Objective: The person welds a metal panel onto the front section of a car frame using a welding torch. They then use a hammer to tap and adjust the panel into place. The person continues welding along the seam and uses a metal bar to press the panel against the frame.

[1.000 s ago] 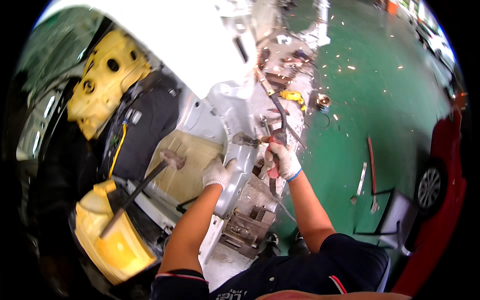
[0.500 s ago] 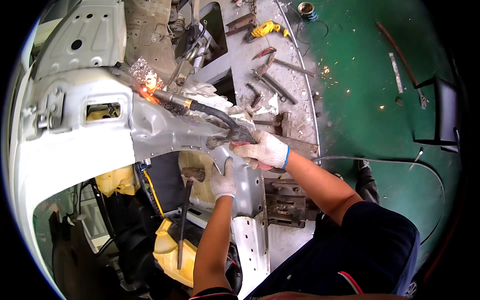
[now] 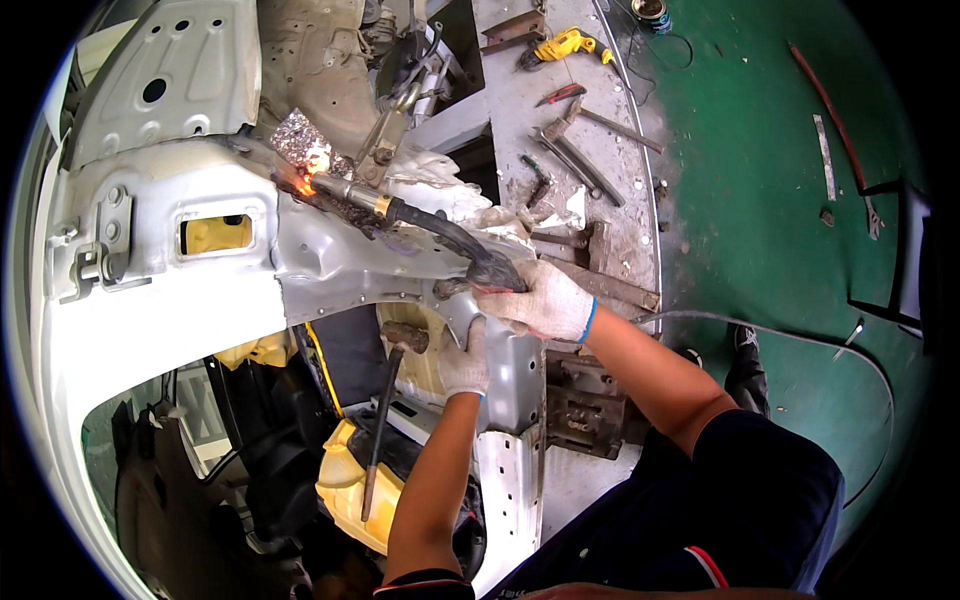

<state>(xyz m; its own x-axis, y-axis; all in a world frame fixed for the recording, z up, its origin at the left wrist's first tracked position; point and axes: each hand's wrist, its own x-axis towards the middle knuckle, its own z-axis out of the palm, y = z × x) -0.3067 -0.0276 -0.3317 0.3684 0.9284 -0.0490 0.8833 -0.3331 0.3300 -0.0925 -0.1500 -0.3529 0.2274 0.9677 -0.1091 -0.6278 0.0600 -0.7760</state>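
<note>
My right hand (image 3: pixel 548 303), in a white knit glove with a blue cuff, is closed round the handle of a MIG welding torch (image 3: pixel 437 222). The torch's metal nozzle points left. Its tip meets an orange glow (image 3: pixel 311 168) on the car body seam, beside a crinkled silvery sheet (image 3: pixel 298 137). My left hand (image 3: pixel 463 365), gloved too, rests against the edge of the silver body panel (image 3: pixel 335 260), below the torch handle. Its visible fingers are stretched and apart. Left of it, a long-handled hammer (image 3: pixel 384 420) leans in the body opening.
On the grey platform (image 3: pixel 505 105) at upper right lie a yellow power drill (image 3: pixel 568 47), red-handled pliers (image 3: pixel 560 94) and another hammer (image 3: pixel 610 128). A cable (image 3: pixel 760 322) runs across the green floor. Yellow padding (image 3: pixel 355 490) sits inside the car body.
The whole view has shifted, moving the scene slightly right. The orange glow looks smaller, and the sparks over the floor are gone. Both hands keep their places on the torch and panel.
</note>
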